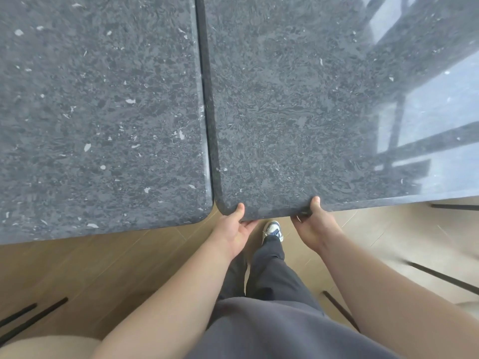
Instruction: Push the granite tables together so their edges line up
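Right granite table gripped at its near edge by both hands, beside the left table

Two granite tables are counted: the left table and the right table, side by side, their long seam running near to far with only a thin dark gap between; the near edge of the right table is seen lying farther away than that of the left, so a pull nearward is judged needed. The left hand, nearer the seam, and the right hand are each closed on that near edge, thumb on top, fingers curled beneath. One shoe is seen on the wooden floor
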`<control>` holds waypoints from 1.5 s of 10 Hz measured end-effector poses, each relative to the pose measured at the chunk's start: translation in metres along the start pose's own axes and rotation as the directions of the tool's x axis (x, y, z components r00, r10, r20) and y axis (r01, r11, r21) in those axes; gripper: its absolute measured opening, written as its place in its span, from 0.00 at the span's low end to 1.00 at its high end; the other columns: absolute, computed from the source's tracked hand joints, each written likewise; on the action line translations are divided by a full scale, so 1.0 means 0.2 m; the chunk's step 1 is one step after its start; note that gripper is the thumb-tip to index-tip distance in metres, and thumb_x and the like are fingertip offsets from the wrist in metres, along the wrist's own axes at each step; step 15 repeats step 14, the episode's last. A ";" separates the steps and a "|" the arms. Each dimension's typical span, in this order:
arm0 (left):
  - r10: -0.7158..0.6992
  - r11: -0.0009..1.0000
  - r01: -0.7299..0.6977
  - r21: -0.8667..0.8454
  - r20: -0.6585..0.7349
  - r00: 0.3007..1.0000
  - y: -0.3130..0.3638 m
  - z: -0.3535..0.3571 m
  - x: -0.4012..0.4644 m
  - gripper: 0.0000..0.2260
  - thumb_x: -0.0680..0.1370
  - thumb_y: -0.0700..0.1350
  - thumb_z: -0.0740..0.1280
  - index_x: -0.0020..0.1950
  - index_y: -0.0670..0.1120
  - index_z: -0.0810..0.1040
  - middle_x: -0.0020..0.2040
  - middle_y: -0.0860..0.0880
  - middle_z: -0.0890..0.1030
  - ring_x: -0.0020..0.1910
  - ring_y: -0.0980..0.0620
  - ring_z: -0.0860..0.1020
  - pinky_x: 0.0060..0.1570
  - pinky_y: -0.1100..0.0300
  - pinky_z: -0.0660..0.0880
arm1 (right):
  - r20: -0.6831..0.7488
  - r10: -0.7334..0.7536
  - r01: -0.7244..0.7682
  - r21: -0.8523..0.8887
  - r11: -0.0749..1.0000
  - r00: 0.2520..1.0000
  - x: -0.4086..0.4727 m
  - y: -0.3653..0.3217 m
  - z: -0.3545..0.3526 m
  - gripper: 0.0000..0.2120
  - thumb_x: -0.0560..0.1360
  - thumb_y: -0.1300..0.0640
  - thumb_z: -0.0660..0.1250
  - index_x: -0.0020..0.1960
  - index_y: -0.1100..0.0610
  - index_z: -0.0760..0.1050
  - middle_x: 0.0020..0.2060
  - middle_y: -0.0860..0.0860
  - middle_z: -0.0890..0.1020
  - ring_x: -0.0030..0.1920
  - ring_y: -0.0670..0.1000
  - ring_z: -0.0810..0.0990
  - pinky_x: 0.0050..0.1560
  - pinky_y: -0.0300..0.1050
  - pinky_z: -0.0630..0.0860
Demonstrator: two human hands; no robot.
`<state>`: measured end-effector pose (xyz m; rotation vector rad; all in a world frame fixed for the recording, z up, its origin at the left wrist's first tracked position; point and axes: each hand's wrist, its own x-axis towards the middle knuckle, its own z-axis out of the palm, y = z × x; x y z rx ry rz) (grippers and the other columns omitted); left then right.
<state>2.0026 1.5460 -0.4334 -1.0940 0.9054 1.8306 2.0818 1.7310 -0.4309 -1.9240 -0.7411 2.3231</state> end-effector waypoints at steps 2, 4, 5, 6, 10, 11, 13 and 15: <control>0.014 0.999 -0.013 0.036 -0.035 0.999 -0.01 0.02 -0.03 0.10 0.84 0.39 0.63 0.63 0.37 0.75 0.61 0.37 0.82 0.58 0.40 0.83 0.50 0.45 0.82 | 0.069 0.039 -0.050 0.171 0.984 0.997 -0.03 -0.02 -0.02 0.15 0.82 0.52 0.63 0.60 0.63 0.73 0.58 0.57 0.83 0.54 0.55 0.85 0.62 0.51 0.78; -0.019 0.990 0.037 0.137 -0.131 0.991 0.01 0.07 -0.11 0.16 0.84 0.40 0.65 0.70 0.37 0.71 0.67 0.37 0.77 0.67 0.39 0.76 0.69 0.45 0.72 | 0.044 0.093 -0.100 0.199 0.975 0.995 -0.07 -0.06 0.00 0.15 0.82 0.53 0.64 0.62 0.63 0.73 0.54 0.57 0.84 0.53 0.56 0.85 0.64 0.54 0.77; -0.015 0.970 0.055 0.236 -0.168 0.986 0.06 0.07 -0.17 0.16 0.84 0.35 0.61 0.72 0.35 0.70 0.68 0.36 0.76 0.69 0.38 0.75 0.72 0.46 0.69 | -0.002 0.122 -0.121 0.125 0.985 0.993 -0.11 -0.09 0.02 0.13 0.84 0.57 0.61 0.65 0.63 0.71 0.59 0.57 0.81 0.60 0.56 0.81 0.69 0.53 0.73; 0.014 0.949 0.050 0.311 -0.200 0.980 0.11 0.08 -0.25 0.12 0.84 0.33 0.58 0.67 0.31 0.69 0.69 0.32 0.72 0.69 0.36 0.74 0.72 0.44 0.69 | -0.011 0.141 -0.140 0.105 0.985 0.990 -0.19 -0.13 0.02 0.14 0.83 0.62 0.57 0.68 0.63 0.70 0.66 0.59 0.77 0.62 0.56 0.79 0.71 0.52 0.70; 0.303 0.715 -0.295 0.634 0.098 0.948 0.35 0.17 -0.59 0.09 0.83 0.34 0.61 0.59 0.42 0.78 0.58 0.42 0.85 0.58 0.44 0.84 0.60 0.48 0.79 | 0.089 -0.160 0.171 -0.140 0.975 0.983 -0.54 -0.26 0.00 0.17 0.81 0.68 0.60 0.68 0.62 0.71 0.63 0.60 0.79 0.63 0.57 0.79 0.62 0.53 0.77; 0.342 0.619 -0.372 0.691 0.189 0.920 0.36 0.28 -0.65 0.08 0.83 0.37 0.64 0.59 0.43 0.79 0.54 0.45 0.86 0.57 0.46 0.85 0.59 0.49 0.80 | 0.104 -0.211 0.221 -0.099 0.970 0.972 -0.62 -0.35 -0.05 0.15 0.80 0.68 0.60 0.66 0.62 0.73 0.57 0.59 0.82 0.61 0.57 0.81 0.59 0.51 0.79; 0.457 0.456 -0.599 0.658 0.405 0.792 0.21 0.68 -0.85 0.09 0.83 0.34 0.61 0.58 0.42 0.79 0.51 0.46 0.87 0.53 0.47 0.85 0.58 0.49 0.81 | 0.197 -0.372 0.394 -0.089 0.915 0.907 -0.84 -0.67 -0.27 0.11 0.81 0.66 0.62 0.61 0.59 0.75 0.53 0.57 0.83 0.56 0.55 0.83 0.56 0.49 0.80; 0.497 0.378 -0.722 0.579 0.531 0.686 0.05 0.94 -0.91 0.13 0.82 0.31 0.57 0.55 0.44 0.79 0.48 0.47 0.87 0.52 0.47 0.85 0.56 0.51 0.82 | 0.240 -0.485 0.518 -0.100 0.850 0.841 -0.89 -0.88 -0.45 0.12 0.81 0.68 0.59 0.60 0.59 0.75 0.48 0.55 0.83 0.50 0.53 0.83 0.55 0.48 0.80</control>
